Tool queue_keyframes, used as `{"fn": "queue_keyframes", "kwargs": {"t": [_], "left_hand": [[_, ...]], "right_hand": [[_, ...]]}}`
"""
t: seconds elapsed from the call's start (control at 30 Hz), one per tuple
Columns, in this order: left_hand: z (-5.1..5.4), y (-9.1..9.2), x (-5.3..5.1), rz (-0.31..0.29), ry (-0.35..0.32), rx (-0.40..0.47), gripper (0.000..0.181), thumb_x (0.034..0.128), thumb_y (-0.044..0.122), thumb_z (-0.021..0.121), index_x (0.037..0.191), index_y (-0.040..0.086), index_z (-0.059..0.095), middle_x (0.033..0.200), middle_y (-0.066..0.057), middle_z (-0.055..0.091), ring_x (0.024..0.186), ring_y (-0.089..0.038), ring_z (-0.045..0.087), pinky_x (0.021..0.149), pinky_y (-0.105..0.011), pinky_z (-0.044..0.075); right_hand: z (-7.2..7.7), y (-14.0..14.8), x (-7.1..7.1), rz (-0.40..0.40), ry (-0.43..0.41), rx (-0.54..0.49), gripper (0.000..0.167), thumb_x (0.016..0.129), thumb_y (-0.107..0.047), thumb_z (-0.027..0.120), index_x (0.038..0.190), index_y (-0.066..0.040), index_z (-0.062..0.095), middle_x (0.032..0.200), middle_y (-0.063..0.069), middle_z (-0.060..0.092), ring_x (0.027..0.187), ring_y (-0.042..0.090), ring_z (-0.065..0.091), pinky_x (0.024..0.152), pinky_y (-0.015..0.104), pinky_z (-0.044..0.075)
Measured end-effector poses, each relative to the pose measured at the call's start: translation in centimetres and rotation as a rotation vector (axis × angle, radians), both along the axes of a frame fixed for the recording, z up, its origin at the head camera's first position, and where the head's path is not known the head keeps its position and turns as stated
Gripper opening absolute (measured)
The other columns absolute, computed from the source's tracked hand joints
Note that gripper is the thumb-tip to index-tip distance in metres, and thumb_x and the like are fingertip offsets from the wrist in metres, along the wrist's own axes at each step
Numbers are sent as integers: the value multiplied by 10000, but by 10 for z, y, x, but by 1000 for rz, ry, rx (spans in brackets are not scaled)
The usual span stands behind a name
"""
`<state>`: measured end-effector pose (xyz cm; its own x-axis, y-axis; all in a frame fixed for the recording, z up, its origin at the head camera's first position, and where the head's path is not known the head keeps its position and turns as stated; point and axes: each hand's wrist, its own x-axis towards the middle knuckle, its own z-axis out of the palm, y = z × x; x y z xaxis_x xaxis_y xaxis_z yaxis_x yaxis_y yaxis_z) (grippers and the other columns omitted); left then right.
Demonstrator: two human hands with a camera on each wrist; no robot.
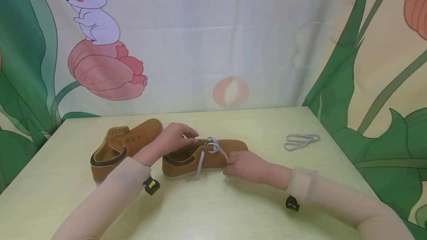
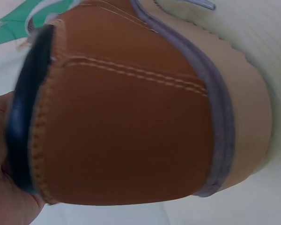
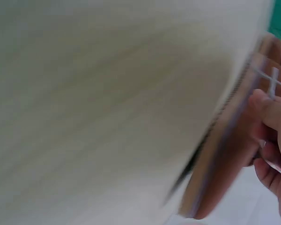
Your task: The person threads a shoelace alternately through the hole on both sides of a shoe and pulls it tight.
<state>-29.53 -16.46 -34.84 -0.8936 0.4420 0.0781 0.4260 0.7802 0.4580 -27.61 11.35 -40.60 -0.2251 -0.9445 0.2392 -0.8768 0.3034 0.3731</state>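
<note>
A brown shoe point(image 1: 186, 166) with a dark collar lies on its sole, toe to the right. Its grey-white shoelace point(image 1: 213, 144) is threaded through the eyelets and crossed on top, one end hanging down the near side. My left hand point(image 1: 176, 136) is over the far side of the shoe opening, fingers pointing right, thumb apart from the forefinger. In the left wrist view the shoe's heel point(image 2: 126, 126) hides most of that hand. Beside the toe, my right hand point(image 1: 247, 166) pinches the other lace end point(image 3: 273, 82) between thumb and fingers.
A second brown shoe point(image 1: 143, 132), its eyelets unlaced, stands to the left, partly behind my left forearm. A loose, folded shoelace point(image 1: 301, 142) lies on the right of the pale table point(image 1: 213, 210). A printed curtain point(image 1: 186, 55) hangs behind the table.
</note>
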Motion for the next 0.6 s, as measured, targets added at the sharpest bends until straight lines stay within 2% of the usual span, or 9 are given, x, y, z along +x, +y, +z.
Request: {"fn": "queue_keyframes", "kwargs": {"t": [0.1,0.17,0.27,0.33,0.37,0.4,0.47,0.53,0.6], "left_hand": [[-6,0,-4,3,-8,11,259,970,164,696,1173,17,759,1159,-148,774,1111,-317,708,1002,-484,554],[-9,-1,-7,7,-13,27,252,970,181,699,1161,32,769,1148,-136,779,1103,-312,709,1004,-489,551],[-15,-3,-9,8,-13,46,233,976,207,696,1126,54,787,1099,-116,791,1044,-282,714,981,-477,557],[-20,-4,-10,10,-9,59,226,986,214,682,1108,60,793,1064,-107,795,996,-258,708,960,-467,563],[-22,-5,-10,11,-2,66,226,992,215,674,1101,58,794,1053,-108,796,982,-253,706,952,-465,565],[-24,-5,-10,14,8,72,227,998,216,663,1095,58,795,1044,-108,796,974,-249,705,949,-464,565],[-28,-6,-10,23,25,85,238,1010,216,643,1096,52,793,1049,-113,795,984,-253,708,954,-471,564],[-31,-7,-9,32,40,99,244,1015,214,633,1101,48,790,1057,-119,794,999,-265,711,963,-479,561],[-33,-8,-9,35,56,108,247,1017,212,627,1096,44,790,1055,-122,794,1008,-274,714,969,-485,558]], "right_hand": [[7,-3,-1,13,-158,-234,100,861,-235,799,955,-206,818,866,-60,660,786,118,508,687,193,440],[17,-6,-1,-15,-325,-328,116,886,-198,779,986,-152,815,947,-14,710,863,157,599,771,215,508],[34,-11,1,-129,-731,-466,152,938,-121,722,1057,-62,796,1064,81,778,971,199,704,835,230,562],[47,-15,2,-232,-965,-579,192,965,-105,688,1114,-20,774,1063,139,788,907,203,715,793,253,568],[53,-17,1,-274,-1041,-633,213,979,-107,670,1143,-6,762,1028,161,785,857,193,702,765,262,566],[58,-20,-1,-308,-1094,-674,237,997,-114,646,1181,-1,747,980,170,773,816,174,670,755,280,558],[68,-24,-4,-342,-1138,-709,283,1025,-124,605,1256,0,710,882,163,718,792,132,612,783,300,566],[75,-27,-8,-326,-1160,-709,319,1045,-107,562,1320,18,663,834,149,648,771,133,572,823,319,589],[79,-31,-12,-312,-1151,-673,337,1056,-95,532,1355,20,636,844,116,649,783,133,582,839,290,583]]}}
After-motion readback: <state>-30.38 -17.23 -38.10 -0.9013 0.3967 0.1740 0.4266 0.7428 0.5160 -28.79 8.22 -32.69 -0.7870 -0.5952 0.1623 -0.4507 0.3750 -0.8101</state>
